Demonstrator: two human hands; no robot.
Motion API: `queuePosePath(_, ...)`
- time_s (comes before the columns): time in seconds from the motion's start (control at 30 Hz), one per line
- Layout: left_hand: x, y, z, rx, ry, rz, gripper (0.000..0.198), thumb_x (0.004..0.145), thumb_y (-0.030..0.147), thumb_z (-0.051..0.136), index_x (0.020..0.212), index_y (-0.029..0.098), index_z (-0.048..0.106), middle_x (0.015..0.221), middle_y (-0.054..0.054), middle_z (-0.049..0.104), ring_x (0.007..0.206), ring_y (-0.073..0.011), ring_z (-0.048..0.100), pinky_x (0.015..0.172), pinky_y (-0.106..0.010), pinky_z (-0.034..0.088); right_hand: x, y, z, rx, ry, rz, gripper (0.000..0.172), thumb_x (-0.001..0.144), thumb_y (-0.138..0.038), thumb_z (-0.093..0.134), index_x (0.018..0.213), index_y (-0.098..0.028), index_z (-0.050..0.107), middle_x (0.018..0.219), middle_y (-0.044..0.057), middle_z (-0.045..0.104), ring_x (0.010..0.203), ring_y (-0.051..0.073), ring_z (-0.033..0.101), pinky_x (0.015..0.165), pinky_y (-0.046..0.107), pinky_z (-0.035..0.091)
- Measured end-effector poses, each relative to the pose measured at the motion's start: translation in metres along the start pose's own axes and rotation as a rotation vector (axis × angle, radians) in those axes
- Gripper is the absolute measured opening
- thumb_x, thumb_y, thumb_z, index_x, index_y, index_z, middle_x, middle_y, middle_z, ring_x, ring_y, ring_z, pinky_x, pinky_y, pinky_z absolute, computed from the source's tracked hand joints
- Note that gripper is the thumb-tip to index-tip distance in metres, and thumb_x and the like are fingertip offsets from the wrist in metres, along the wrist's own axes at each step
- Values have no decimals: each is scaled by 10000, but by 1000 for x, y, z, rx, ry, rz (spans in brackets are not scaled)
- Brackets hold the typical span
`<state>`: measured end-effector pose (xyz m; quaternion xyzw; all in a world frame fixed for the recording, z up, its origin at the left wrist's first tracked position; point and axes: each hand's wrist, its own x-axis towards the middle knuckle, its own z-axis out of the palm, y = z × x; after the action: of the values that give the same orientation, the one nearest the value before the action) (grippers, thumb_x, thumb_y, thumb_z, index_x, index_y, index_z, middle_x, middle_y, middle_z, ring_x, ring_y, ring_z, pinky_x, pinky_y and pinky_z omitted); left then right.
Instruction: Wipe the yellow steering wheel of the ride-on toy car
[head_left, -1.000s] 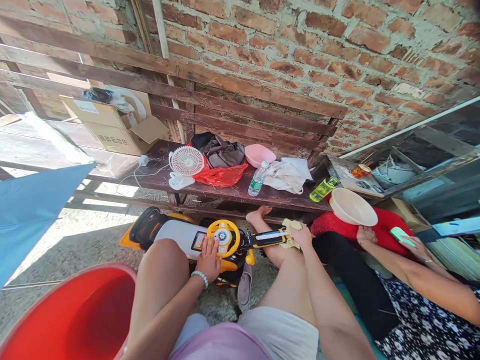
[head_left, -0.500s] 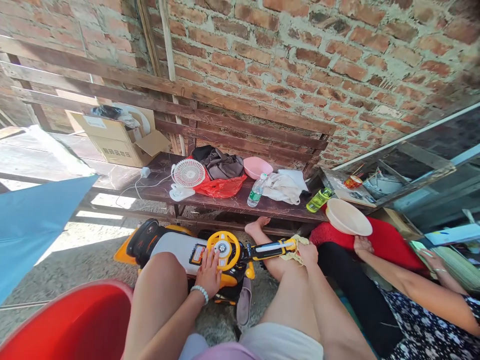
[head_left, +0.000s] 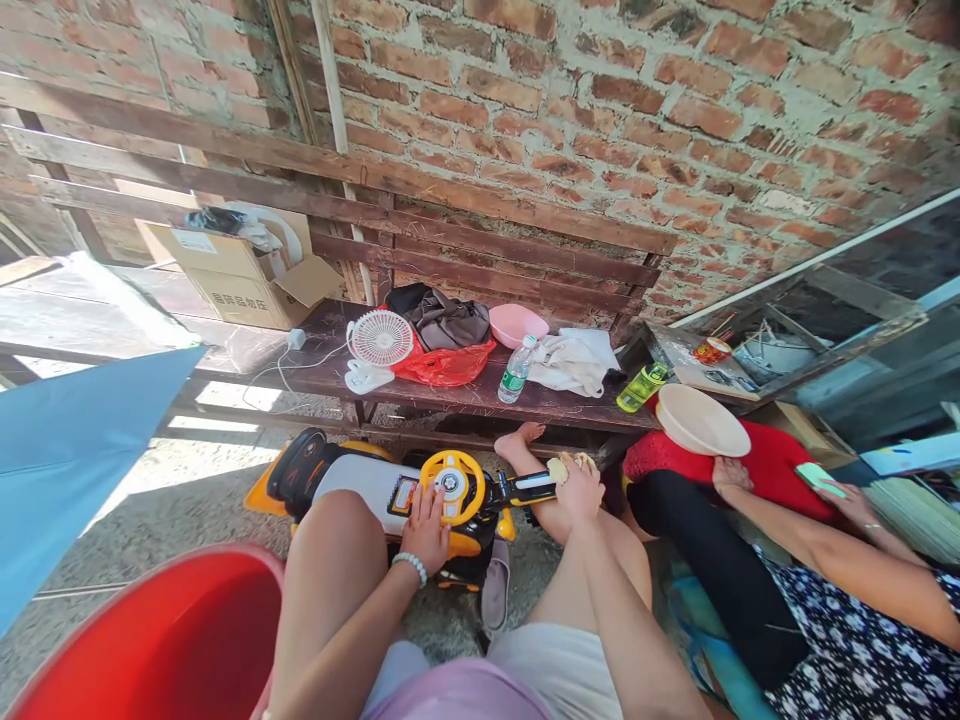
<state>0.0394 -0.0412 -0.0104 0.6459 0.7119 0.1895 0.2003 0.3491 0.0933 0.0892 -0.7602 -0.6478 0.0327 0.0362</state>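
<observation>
Left hand (head_left: 424, 532) rests open against the yellow plastic steering wheel (head_left: 451, 486) of the white toy ride-on car (head_left: 352, 490); right hand (head_left: 579, 490) grips a pale yellow cloth (head_left: 559, 470) on the black-and-yellow handle (head_left: 529, 488).

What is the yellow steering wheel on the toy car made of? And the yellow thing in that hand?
The yellow steering wheel of the toy car looks like moulded plastic: smooth, shiny and evenly coloured. The yellow thing in the right hand seems to be a soft cloth, because it bunches up, but the hand hides most of it, so I can't see the weave.
</observation>
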Motion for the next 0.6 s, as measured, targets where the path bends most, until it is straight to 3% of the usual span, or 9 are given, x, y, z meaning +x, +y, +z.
queuePosePath(0.1,0,1,0,-5,-7,-15,719,970,225,492,1669,95,385,1792,-185,229,1680,-384,93,1265,-582,365,-2,-8,1,17,-53,-30,432,996,-249,534,1390,-255,712,1371,145,692,1328,340,535,999,432,469)
queuePosePath(0.2,1,2,1,-14,-11,-40,721,986,263,505,1678,110,372,1801,-173,204,1684,-384,51,1256,-568,386,-8,-15,5,88,-50,-167,396,982,-235,543,1313,-228,761,1297,141,730,1304,325,547,1076,421,430)
queuePosePath(0.33,2,2,0,-28,-32,-46,725,990,280,524,1682,125,369,1805,-157,201,1687,-371,40,1281,-561,348,-41,-40,35,405,65,-295,326,841,-195,633,1120,-212,800,1257,140,735,1280,316,560,1137,427,415)
queuePosePath(0.4,1,1,-1,-28,-40,-42,731,983,259,526,1683,118,367,1807,-160,192,1687,-370,44,1292,-561,325,-63,-54,57,697,107,-212,278,765,-246,672,1021,-229,778,1199,115,743,1196,301,610,1081,425,478)
queuePosePath(0.5,1,-2,0,-33,-31,-25,736,970,230,510,1682,109,370,1804,-161,204,1686,-370,61,1297,-563,315,-83,-60,78,1048,146,32,329,747,-417,673,1007,-222,727,1056,89,761,995,265,699,914,387,569)
queuePosePath(0.6,1,-5,3,-45,-6,3,747,951,224,506,1677,103,381,1798,-164,222,1684,-378,73,1297,-586,310,-73,-35,68,1169,239,311,470,767,-601,646,1027,-212,684,928,67,761,851,246,731,745,328,584)
